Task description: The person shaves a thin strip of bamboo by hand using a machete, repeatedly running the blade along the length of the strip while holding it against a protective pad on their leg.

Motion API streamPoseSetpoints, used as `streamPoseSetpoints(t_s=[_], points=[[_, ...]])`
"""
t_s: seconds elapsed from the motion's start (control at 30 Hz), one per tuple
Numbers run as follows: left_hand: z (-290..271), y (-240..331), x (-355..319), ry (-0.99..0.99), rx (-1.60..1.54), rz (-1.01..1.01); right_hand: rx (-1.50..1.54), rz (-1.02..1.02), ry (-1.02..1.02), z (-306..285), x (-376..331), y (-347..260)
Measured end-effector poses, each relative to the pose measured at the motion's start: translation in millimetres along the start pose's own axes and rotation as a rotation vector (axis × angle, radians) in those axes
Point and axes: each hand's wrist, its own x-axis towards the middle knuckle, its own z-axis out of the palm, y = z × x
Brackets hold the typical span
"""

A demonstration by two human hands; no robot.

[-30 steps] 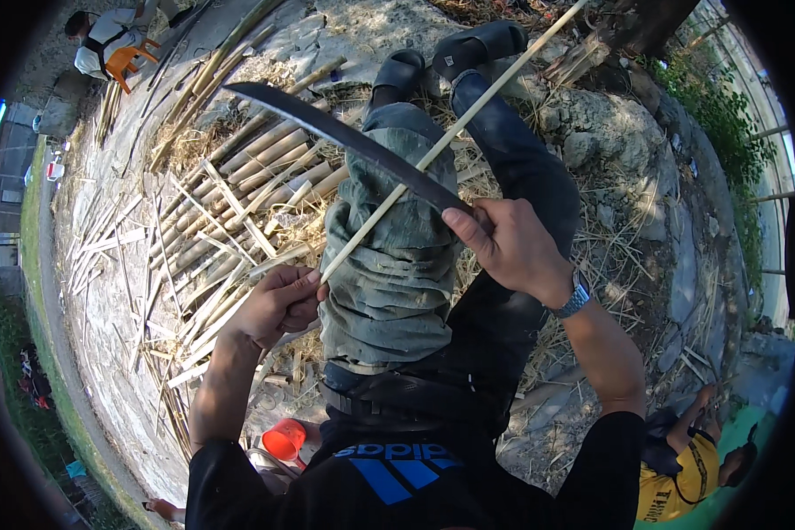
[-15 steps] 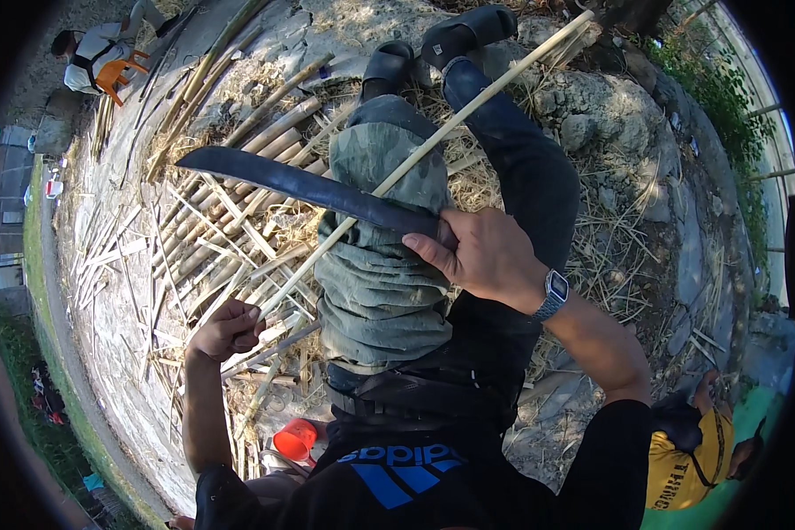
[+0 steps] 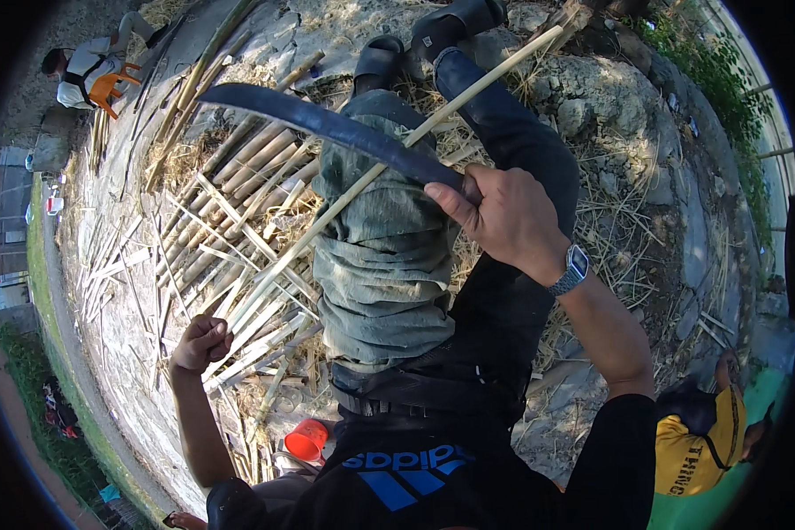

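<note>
one bamboo strip point(image 3: 389, 168) under the right hand point(image 3: 503, 216)'s curved blade point(image 3: 327, 128).

Knife point(image 3: 327, 126) handle hidden inside right hand point(image 3: 503, 216); only blade shows. Left hand point(image 3: 201, 343) curled into fist, back toward camera; whether it grips lower end of long stick point(image 3: 389, 163) cannot tell. Stick's far tip lost among roots near top edge. Orange cup point(image 3: 306, 439) partly covered by torso. Person in yellow shirt point(image 3: 693, 450) cut off by rim at lower right. Person in white point(image 3: 84, 66) at upper left too small to read.
</note>
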Motion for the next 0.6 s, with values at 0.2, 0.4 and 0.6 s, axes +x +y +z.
streamPoseSetpoints(t_s=[0.2,0.4,0.6], points=[[0,-4,3,0.022,0.006,0.016,0.213,0.071,0.049,5,11,11],[-19,-28,-20,0.122,-0.061,0.035,0.138,0.076,0.096,0,18,18],[-24,-45,-13,0.076,0.164,0.136,0.209,0.043,0.046,21,-4,-1]])
